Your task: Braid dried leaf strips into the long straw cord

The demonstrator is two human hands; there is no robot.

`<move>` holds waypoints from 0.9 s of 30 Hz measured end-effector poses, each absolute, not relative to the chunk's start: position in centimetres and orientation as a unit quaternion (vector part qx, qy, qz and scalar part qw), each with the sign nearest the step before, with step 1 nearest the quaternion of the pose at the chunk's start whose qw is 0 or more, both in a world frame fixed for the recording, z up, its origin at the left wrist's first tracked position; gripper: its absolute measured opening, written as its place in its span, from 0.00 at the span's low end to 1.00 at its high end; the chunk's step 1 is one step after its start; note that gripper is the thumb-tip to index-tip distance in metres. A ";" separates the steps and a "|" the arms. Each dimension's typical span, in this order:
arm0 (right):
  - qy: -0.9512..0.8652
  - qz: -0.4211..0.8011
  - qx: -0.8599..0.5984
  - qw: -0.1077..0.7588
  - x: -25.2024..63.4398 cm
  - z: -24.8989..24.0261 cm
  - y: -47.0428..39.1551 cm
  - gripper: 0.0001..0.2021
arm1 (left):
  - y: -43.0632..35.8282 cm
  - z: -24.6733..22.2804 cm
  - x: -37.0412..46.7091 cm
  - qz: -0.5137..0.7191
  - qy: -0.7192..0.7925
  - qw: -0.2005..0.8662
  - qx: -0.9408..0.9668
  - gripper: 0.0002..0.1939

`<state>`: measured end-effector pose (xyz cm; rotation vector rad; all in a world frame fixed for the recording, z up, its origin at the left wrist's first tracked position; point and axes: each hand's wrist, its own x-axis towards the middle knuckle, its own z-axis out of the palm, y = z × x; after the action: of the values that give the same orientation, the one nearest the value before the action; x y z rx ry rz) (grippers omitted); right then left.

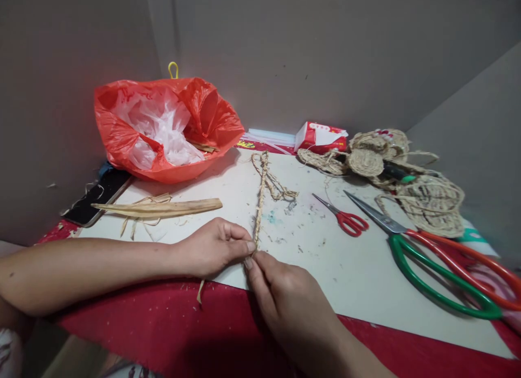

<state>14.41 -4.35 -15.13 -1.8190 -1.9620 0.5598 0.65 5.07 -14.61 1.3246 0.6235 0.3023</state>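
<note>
A thin braided straw cord runs away from me over the white board, its far end looped back on itself. My left hand pinches the near end between thumb and forefinger. Right beside it, my right hand is closed on the same end, the thumbs almost touching. A loose strand tip hangs below my left hand at the board's front edge. What lies between the fingertips is mostly hidden. Left of the cord lies a bundle of dry, flat straw strips.
A red plastic bag with white plastic stands at the back left beside a dark phone. Small red-handled scissors and large red-and-green-handled scissors lie right on the white board. Coiled straw pieces and a tissue pack sit behind.
</note>
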 end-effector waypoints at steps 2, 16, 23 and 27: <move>-0.737 0.111 -0.642 0.179 14.4 -15.6 -4.5 0.14 | 5.0 -14.7 0.7 0.139 0.280 0.739 0.597 0.13; -0.714 0.242 -0.551 0.357 14.8 -12.2 -5.9 0.20 | 5.0 -13.9 0.5 0.120 0.305 0.752 0.572 0.18; -0.438 0.553 -0.574 0.416 16.0 -13.0 -2.7 0.17 | 5.0 -14.3 0.8 0.145 0.230 0.795 0.542 0.20; -0.402 0.660 -0.530 0.349 15.6 -14.2 -2.2 0.20 | 5.3 -14.6 0.7 0.136 0.239 0.768 0.579 0.19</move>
<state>15.65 -2.21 -14.23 -1.3728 -1.0430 1.7109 0.70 5.28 -14.57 1.2571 0.5188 0.2947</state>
